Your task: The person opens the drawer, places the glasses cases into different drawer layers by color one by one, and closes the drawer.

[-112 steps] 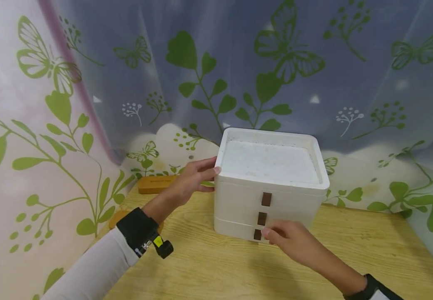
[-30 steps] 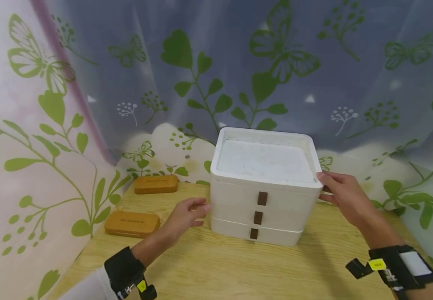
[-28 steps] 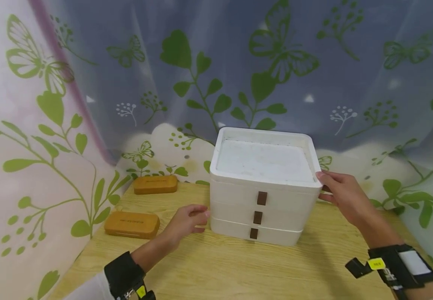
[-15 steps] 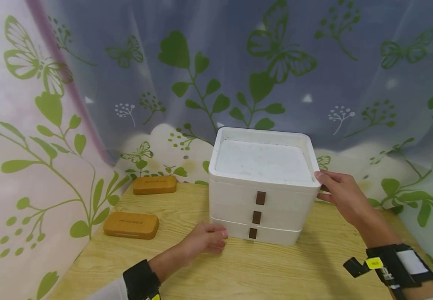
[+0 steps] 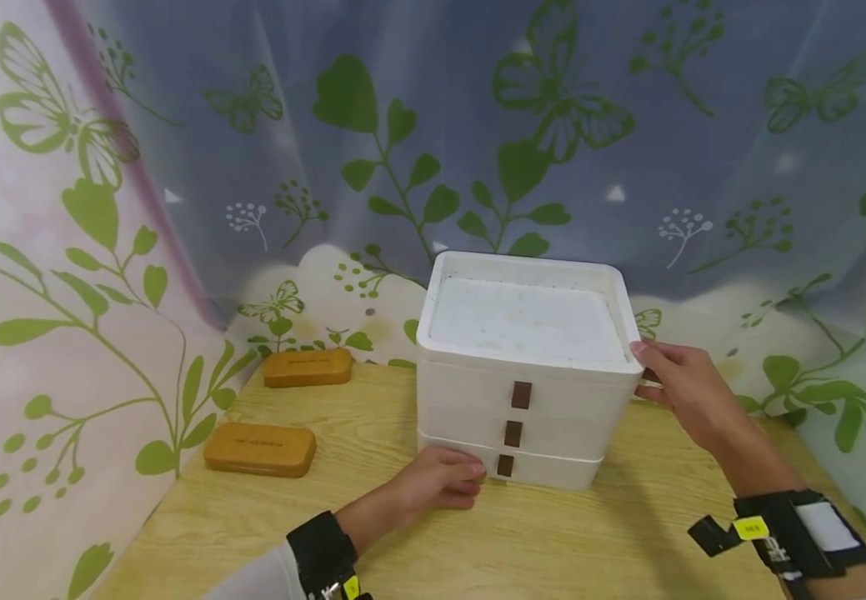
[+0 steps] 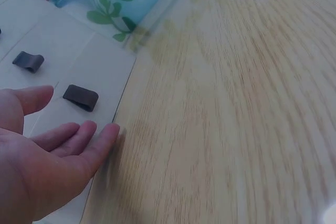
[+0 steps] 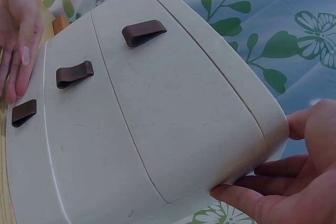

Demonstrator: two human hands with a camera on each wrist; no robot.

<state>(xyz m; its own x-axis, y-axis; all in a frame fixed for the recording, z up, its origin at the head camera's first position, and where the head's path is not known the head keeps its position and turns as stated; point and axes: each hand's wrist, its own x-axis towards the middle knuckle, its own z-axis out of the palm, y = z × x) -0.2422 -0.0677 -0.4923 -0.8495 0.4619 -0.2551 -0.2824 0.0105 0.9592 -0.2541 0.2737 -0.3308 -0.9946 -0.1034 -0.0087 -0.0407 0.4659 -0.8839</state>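
A white storage box with three stacked drawers (image 5: pixel 470 383) stands on the table, all of its drawers closed. Each drawer has a brown tab handle, and the lowest handle (image 5: pixel 505 465) is nearest my left hand (image 5: pixel 436 483). That hand is beside the handle, fingers extended and holding nothing; the left wrist view shows a gap between thumb and fingers with the bottom tab (image 6: pixel 81 97) just beyond. My right hand (image 5: pixel 691 392) holds the box's upper right corner, thumb at the rim and fingers along the side (image 7: pixel 278 182).
Two orange-brown oblong cases lie on the left of the table: a rear one (image 5: pixel 307 367) and a front one (image 5: pixel 260 450). A patterned curtain (image 5: pixel 402 167) hangs close behind the box. The box's top is a shallow white tray (image 5: pixel 530 321).
My left hand has left the box's upper left side and moved down and right to the lowest handle. My right hand has gone from that handle to the upper right corner.
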